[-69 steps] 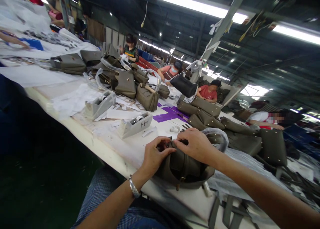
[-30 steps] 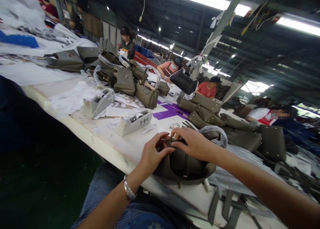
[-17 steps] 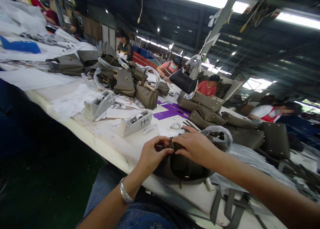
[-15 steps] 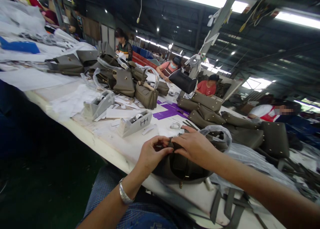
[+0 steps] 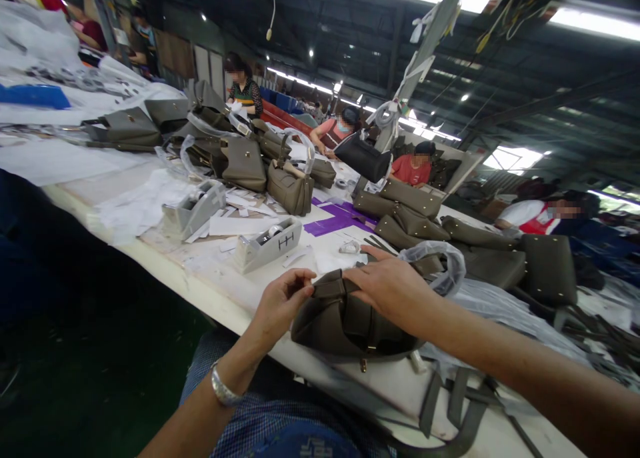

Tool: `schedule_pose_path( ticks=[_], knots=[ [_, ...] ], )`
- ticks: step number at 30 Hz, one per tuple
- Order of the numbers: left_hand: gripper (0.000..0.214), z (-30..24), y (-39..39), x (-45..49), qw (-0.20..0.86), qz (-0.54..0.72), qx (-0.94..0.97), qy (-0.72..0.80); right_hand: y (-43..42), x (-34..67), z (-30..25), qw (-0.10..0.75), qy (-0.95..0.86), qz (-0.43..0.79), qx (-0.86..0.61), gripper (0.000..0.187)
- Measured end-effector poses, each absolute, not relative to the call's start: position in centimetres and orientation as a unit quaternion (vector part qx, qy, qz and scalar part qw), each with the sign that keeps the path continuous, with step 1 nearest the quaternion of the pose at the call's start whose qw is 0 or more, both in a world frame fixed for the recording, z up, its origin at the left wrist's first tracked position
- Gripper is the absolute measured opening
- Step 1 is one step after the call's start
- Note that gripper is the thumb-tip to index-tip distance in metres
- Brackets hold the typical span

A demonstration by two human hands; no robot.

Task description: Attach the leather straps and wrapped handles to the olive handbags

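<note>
A dark olive leather handbag (image 5: 345, 325) lies on its side at the near edge of the long white table (image 5: 225, 291). My right hand (image 5: 387, 281) rests on its top end, fingers pressed on the leather by the strap. My left hand (image 5: 280, 305) hovers just left of the bag, fingers curled in a pinch on something too small to name. A silver bracelet (image 5: 223, 391) sits on my left wrist. Clear plastic wrap (image 5: 445, 265) covers the bag's handle behind my right hand.
Two grey tape dispensers (image 5: 267, 243) (image 5: 193, 208) stand left of the bag amid paper scraps. Purple sheets (image 5: 333, 223) lie further back. Several olive handbags (image 5: 287, 185) and flat leather pieces (image 5: 495, 265) crowd the table. Other people (image 5: 413, 168) sit along the far side.
My left hand has pulled back from the bag's top end toward the left and now holds clear of it. My right hand stays on the bag. The view has shifted slightly.
</note>
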State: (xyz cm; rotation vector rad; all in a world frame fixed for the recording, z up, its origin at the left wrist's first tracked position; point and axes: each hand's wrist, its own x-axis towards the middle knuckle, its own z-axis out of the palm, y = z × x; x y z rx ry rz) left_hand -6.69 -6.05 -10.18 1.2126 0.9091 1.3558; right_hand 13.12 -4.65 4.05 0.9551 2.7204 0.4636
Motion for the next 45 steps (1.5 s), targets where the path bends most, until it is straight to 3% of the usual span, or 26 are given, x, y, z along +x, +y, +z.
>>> schedule_pose_path(
  ticks=[6, 14, 22, 25, 28, 31, 34, 37, 41, 45],
  knots=[
    [0.028, -12.8, -6.4, -10.6, 0.494, 0.508, 0.530, 0.465, -4.5, 12.8, 4.3, 0.114, 0.924, 0.183, 0.315, 0.009],
    [0.035, -11.0, -5.7, -8.3, 0.453, 0.439, 0.658, 0.411, -3.9, 12.0, 4.6, 0.099, 0.935, 0.177, 0.291, 0.013],
    [0.042, -16.0, -6.5, -13.9, 0.414, 0.360, 0.646, 0.530, -3.4, 13.1, 4.3, 0.104, 0.935, 0.194, 0.279, 0.010],
    [0.035, -14.6, -6.2, -13.1, 0.341, 0.381, 0.659, 0.552, -3.8, 12.1, 4.5, 0.043, 0.944, 0.220, 0.243, 0.022],
    [0.043, -10.5, -5.1, -9.9, 0.285, 0.453, 0.689, 0.488, -5.0, 12.1, 4.4, -0.067, 0.948, 0.226, 0.216, 0.031],
    [0.044, -5.8, -4.0, -6.4, 0.314, 0.468, 0.753, 0.339, -7.0, 14.1, 4.0, -0.160, 0.944, 0.215, 0.193, 0.039],
    [0.035, -2.8, -3.3, -4.3, 0.369, 0.405, 0.794, 0.264, -9.2, 17.4, 3.4, -0.261, 0.927, 0.185, 0.196, 0.037],
    [0.026, -2.0, -3.0, -3.4, 0.400, 0.371, 0.800, 0.250, -10.6, 20.1, 2.2, -0.351, 0.870, 0.069, 0.340, 0.015],
    [0.021, -2.3, -3.1, -2.8, 0.406, 0.383, 0.791, 0.249, -10.7, 21.0, 0.5, -0.319, 0.752, -0.198, 0.542, 0.050],
    [0.026, -1.5, -3.8, -2.3, 0.424, 0.360, 0.800, 0.224, -9.9, 20.1, 0.8, -0.410, 0.674, -0.258, 0.558, 0.050]
  ],
)
